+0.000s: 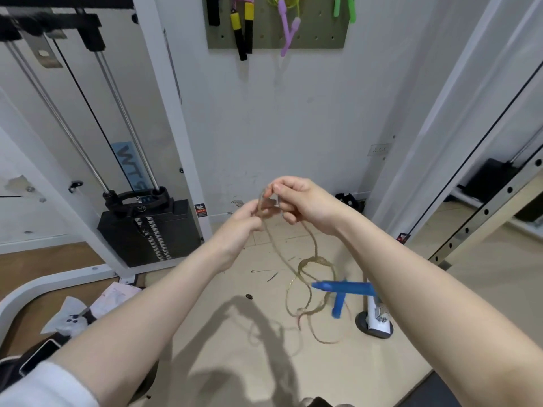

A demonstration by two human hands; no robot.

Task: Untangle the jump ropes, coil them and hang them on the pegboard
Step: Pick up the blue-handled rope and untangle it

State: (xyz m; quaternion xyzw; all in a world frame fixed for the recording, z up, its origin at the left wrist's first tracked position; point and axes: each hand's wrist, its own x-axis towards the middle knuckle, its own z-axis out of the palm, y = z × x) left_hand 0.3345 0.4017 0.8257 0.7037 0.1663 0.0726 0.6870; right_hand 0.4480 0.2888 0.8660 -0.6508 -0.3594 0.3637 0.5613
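A thin tan jump rope (pixel 311 265) with two blue handles (pixel 346 287) hangs in tangled loops below my hands, above the floor. My left hand (pixel 244 223) pinches the cord just under a small loop. My right hand (pixel 299 199) pinches the top of that loop from the right. High on the wall hangs the green pegboard (pixel 320 36), carrying a rope with yellow and black handles (pixel 242 27), a purple-handled rope (pixel 286 30) and a green-handled rope (pixel 345 7).
A white cable machine with a black weight stack (pixel 152 230) stands at the left. A white rack upright (pixel 458 113) rises at the right, with a round foot (pixel 374 323) on the floor. Paper and a cloth (pixel 88 306) lie at the lower left.
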